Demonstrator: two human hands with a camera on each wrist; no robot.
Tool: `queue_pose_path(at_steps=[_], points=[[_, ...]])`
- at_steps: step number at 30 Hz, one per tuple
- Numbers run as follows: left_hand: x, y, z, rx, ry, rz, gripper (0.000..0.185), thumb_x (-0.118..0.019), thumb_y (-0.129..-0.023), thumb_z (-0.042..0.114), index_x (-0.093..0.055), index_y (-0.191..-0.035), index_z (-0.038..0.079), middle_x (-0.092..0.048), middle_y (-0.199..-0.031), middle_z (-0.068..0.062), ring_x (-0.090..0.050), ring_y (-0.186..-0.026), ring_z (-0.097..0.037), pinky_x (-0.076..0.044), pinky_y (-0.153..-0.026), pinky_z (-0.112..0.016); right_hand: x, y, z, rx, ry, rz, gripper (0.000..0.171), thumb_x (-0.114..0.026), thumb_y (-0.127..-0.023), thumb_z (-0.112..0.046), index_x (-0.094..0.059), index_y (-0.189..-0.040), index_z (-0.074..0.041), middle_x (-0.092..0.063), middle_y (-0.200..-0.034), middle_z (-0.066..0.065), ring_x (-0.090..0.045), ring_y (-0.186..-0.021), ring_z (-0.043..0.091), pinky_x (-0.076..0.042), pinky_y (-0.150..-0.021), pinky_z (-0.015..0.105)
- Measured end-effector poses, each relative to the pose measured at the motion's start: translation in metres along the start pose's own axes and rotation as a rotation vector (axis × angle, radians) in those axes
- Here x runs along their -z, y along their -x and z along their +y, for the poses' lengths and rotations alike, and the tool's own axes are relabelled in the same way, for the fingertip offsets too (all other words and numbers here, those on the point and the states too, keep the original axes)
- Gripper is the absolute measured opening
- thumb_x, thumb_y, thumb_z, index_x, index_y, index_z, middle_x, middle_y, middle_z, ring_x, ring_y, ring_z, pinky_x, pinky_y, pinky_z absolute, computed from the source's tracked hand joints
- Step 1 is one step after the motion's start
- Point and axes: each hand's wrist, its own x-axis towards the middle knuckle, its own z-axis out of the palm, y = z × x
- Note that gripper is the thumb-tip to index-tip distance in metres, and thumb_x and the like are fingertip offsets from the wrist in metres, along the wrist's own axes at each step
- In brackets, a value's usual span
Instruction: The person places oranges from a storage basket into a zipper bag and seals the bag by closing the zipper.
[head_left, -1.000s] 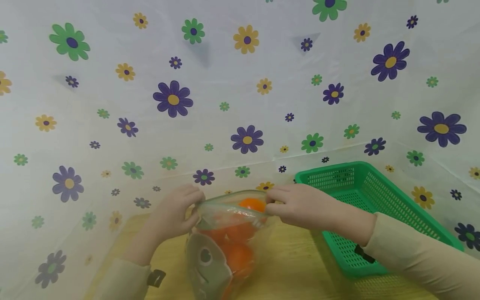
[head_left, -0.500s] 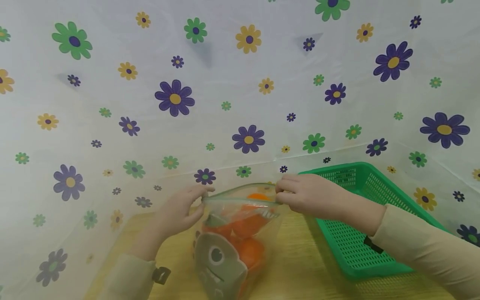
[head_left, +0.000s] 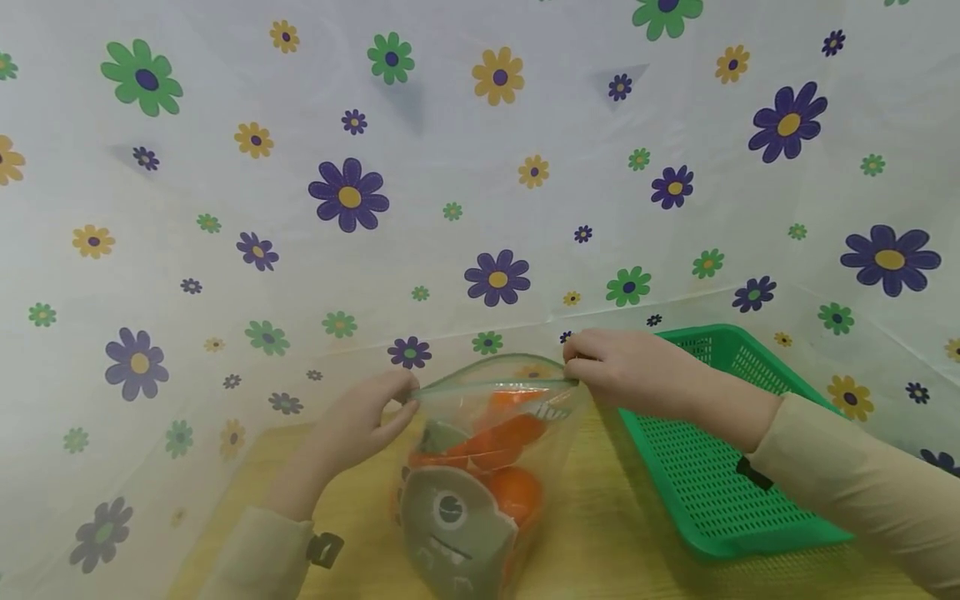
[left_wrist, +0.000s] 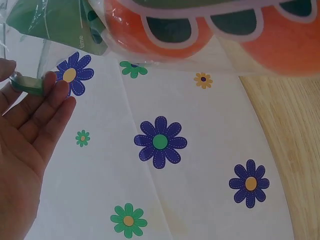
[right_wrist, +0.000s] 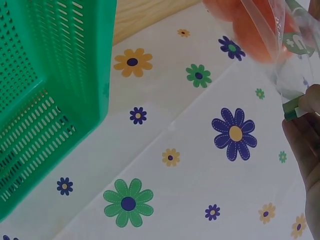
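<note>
Left hand (head_left: 360, 421): grip pinches the left end of the clear plastic zip bag of orange fruit (head_left: 487, 450).
Right hand (head_left: 633, 375): grip pinches the bag's right end.
Beside: green plastic mesh basket (head_left: 720, 467) on the wooden desk (head_left: 600, 542).

Bright even light, soft shadows, slight blur

The person shows 2 bare hands and 2 forearms. Both arms wear long sleeves of pale beige, smooth cloth, ending at the wrists. The left sleeve (head_left: 255, 554) lies near and left, the right sleeve (head_left: 862, 492) near and right. A small dark strap piece (head_left: 327, 548) sits at the left cuff, and a dark strap (head_left: 752, 472) crosses the right cuff. The left hand (head_left: 360, 421) and right hand (head_left: 630, 375) carry no gloves or rings that can be seen.
</note>
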Motion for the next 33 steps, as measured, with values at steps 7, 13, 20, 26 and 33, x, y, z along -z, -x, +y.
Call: queue_pose_path(at_steps=[7,13,20,26,33], points=[[0.002,-0.002,0.0,-0.013,-0.007,0.039,0.005,-0.071,-0.099,0.01,-0.067,-0.1,0.012,-0.074,-0.094,0.001,-0.073,-0.089,-0.016,-0.064,-0.084,-0.043,0.0,0.001,0.009,-0.056,-0.025,-0.008,0.027,-0.083,-0.085,-0.001,-0.073,-0.106,-0.014,-0.075,-0.099,-0.002,-0.068,-0.093,0.015,-0.063,-0.078,0.026],[0.005,-0.004,-0.003,-0.04,-0.02,0.108,0.011,-0.078,-0.093,0.007,-0.07,-0.099,0.011,-0.075,-0.089,0.0,-0.073,-0.083,-0.015,-0.065,-0.078,-0.035,0.003,0.0,0.016,-0.106,-0.079,-0.028,0.022,-0.081,-0.088,-0.002,-0.074,-0.105,-0.014,-0.076,-0.099,-0.002,-0.069,-0.09,0.015,-0.062,-0.075,0.027],[0.012,-0.008,-0.001,-0.089,-0.035,0.191,0.016,-0.083,-0.087,0.002,-0.072,-0.097,0.008,-0.077,-0.089,-0.003,-0.073,-0.079,-0.015,-0.064,-0.072,-0.03,0.01,-0.002,0.02,-0.186,-0.133,-0.072,0.021,-0.077,-0.092,-0.002,-0.076,-0.109,-0.014,-0.076,-0.104,0.001,-0.069,-0.094,0.016,-0.063,-0.076,0.028],[0.021,-0.011,0.003,-0.11,0.001,0.256,0.024,-0.084,-0.082,-0.007,-0.071,-0.1,0.004,-0.079,-0.09,-0.007,-0.076,-0.079,-0.019,-0.065,-0.071,-0.031,0.014,-0.003,0.023,-0.223,-0.196,-0.08,0.026,-0.073,-0.092,0.003,-0.075,-0.112,-0.013,-0.076,-0.108,0.003,-0.07,-0.098,0.019,-0.064,-0.081,0.033],[0.035,-0.009,0.003,-0.035,-0.002,0.226,0.026,-0.083,-0.086,-0.001,-0.075,-0.11,0.006,-0.078,-0.083,-0.001,-0.072,-0.072,-0.012,-0.059,-0.065,-0.024,0.02,-0.007,0.028,-0.232,-0.243,-0.075,0.023,-0.072,-0.094,0.003,-0.073,-0.113,-0.01,-0.078,-0.111,0.005,-0.072,-0.101,0.022,-0.064,-0.086,0.036]])
